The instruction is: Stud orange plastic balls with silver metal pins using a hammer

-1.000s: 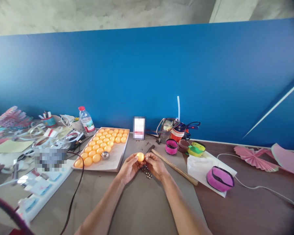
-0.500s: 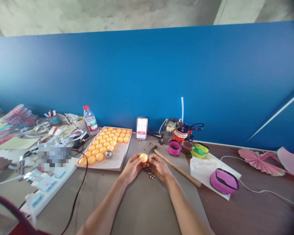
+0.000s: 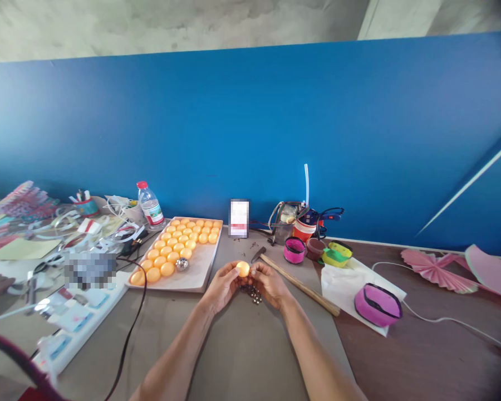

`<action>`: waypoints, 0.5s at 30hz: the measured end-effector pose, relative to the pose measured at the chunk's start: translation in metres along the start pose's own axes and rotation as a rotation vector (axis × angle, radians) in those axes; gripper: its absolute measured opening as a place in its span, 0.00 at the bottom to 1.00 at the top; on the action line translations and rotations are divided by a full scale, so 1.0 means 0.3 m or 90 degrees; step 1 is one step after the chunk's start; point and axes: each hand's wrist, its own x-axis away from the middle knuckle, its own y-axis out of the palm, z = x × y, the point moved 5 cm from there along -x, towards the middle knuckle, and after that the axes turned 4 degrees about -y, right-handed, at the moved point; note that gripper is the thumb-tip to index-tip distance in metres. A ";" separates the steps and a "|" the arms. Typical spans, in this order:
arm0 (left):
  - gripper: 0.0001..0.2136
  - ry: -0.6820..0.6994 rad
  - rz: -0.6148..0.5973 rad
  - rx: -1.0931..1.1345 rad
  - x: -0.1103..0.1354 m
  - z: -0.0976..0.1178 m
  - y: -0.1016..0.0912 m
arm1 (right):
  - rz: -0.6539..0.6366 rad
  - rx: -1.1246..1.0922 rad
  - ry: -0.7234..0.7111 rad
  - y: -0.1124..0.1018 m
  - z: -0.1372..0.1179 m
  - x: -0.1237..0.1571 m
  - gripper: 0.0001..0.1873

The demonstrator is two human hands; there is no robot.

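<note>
My left hand (image 3: 222, 286) pinches an orange ping-pong ball (image 3: 242, 269) between thumb and fingers, above the table mat. Close against the ball's right side, my right hand (image 3: 271, 286) has its fingertips pressed together; anything between them is too small to make out. Below both hands lies a small heap of shiny metal pieces (image 3: 255, 295), partly covered by the fingers. To the left, a shallow white tray (image 3: 198, 271) holds rows of more orange balls (image 3: 178, 247). One silver, faceted-looking ball (image 3: 182, 264) also sits in it.
A hammer (image 3: 300, 285) lies right of my hands. Behind stand a blurred upright panel (image 3: 239, 218) and a cup of tools (image 3: 304, 229). Magenta bands (image 3: 378, 304) lie on the right. Leftward are a water bottle (image 3: 151, 207), a power strip (image 3: 79, 329) and a dark cable (image 3: 130, 328).
The whole view has shifted slightly left. Both hands keep nearly the same pose around the ball, and the tray's contents look the same.
</note>
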 end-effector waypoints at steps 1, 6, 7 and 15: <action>0.12 0.000 -0.001 -0.002 0.001 0.001 0.001 | 0.000 0.000 0.002 0.000 0.000 0.000 0.13; 0.12 0.000 -0.003 -0.010 0.005 0.005 0.010 | 0.015 0.007 -0.002 -0.002 0.000 -0.001 0.12; 0.12 0.000 -0.002 -0.009 0.005 0.005 0.011 | 0.020 0.009 -0.004 -0.003 0.001 -0.002 0.12; 0.11 0.008 0.017 -0.026 0.000 -0.001 0.002 | 0.074 0.021 -0.029 -0.020 0.024 -0.012 0.11</action>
